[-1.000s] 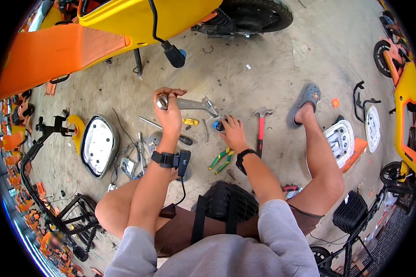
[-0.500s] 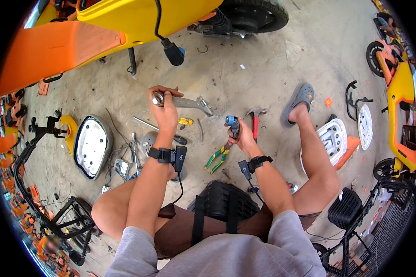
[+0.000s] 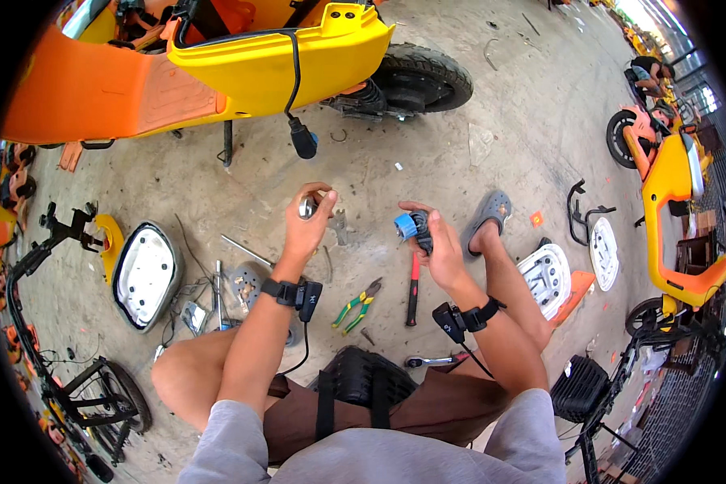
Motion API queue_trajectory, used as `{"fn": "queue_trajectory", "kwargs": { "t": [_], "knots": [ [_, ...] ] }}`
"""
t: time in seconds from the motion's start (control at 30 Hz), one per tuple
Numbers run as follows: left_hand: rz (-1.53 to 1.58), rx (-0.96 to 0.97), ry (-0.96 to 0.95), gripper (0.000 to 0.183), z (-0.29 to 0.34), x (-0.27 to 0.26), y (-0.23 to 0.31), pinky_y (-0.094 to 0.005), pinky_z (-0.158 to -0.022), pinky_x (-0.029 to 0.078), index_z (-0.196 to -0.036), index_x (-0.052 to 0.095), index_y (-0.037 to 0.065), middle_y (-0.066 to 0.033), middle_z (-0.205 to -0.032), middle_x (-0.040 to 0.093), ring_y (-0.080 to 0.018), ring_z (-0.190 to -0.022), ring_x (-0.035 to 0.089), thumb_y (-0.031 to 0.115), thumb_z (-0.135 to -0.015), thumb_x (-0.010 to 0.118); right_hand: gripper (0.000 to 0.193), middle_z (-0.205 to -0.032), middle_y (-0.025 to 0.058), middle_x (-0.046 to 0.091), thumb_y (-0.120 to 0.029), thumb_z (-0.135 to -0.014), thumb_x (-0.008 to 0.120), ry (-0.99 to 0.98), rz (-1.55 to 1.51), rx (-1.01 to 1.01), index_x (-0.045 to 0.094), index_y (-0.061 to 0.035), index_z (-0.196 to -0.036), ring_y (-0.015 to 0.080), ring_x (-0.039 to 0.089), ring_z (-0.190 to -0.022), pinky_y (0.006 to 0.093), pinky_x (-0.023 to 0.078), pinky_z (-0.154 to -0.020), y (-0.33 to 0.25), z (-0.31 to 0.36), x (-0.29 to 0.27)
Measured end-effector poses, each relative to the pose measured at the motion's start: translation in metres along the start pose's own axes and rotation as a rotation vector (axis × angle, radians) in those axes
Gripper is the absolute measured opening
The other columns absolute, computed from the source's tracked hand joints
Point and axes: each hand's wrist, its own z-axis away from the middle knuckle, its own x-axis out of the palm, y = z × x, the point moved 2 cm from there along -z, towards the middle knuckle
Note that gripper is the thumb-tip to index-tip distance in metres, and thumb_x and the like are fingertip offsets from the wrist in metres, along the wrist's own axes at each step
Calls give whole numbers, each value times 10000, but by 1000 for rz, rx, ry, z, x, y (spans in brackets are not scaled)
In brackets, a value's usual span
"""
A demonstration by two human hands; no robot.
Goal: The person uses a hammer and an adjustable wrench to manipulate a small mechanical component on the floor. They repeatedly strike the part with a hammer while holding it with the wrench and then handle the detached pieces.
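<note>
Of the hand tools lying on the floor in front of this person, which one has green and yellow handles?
The pliers, lying just left of the hammer. The hammer has a red and black handle, and the wrench nearer the person's lap is bare silver metal.

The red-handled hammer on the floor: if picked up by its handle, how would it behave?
The red-handled hammer looks rigid, so it should not flex. Its dark head probably makes it top-heavy. Lying flat on the concrete floor, it seems unlikely to roll.
</note>
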Motion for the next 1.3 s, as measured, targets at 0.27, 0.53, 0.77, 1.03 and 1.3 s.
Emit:
{"fn": "queue_trajectory", "kwargs": {
  "t": [0.27,0.53,0.77,1.03,1.3],
  "knots": [
    [2,19,23,192,-4,2,0,-224,-554,427,-956,613,7,-4,-664,534,-73,-601,534,172,-880,674,592,-673,-7,481,-450,-1012,263,21,154,-252,502,31,-1261,54,364,-536,206,288,-501,-16,2,17],
    [-16,19,25,177,-6,7,1,-220,-551,428,-951,614,5,2,-662,529,-69,-599,532,154,-878,674,493,-583,26,458,-352,-1009,315,17,281,-468,543,13,-1250,102,403,-506,260,329,-500,-28,5,17],
    [-33,21,40,182,-7,4,-1,-224,-553,433,-941,609,8,-5,-670,548,-70,-598,534,161,-875,683,586,-544,45,442,-444,-997,296,26,323,-605,522,33,-1252,124,420,-480,277,324,-482,-25,2,11],
    [-57,34,47,170,-3,5,6,-221,-551,417,-932,607,13,7,-646,533,-61,-600,525,145,-864,688,798,-579,59,475,-690,-875,388,32,394,-678,484,10,-1246,132,429,-472,275,317,-464,-22,2,9],
    [-44,33,38,176,-5,2,-1,-223,-554,406,-919,592,20,-5,-673,552,-74,-602,537,155,-866,691,931,-757,10,591,-445,-509,921,37,255,-400,461,-74,-1229,54,489,-610,208,385,-526,-21,6,12]
  ]
}}
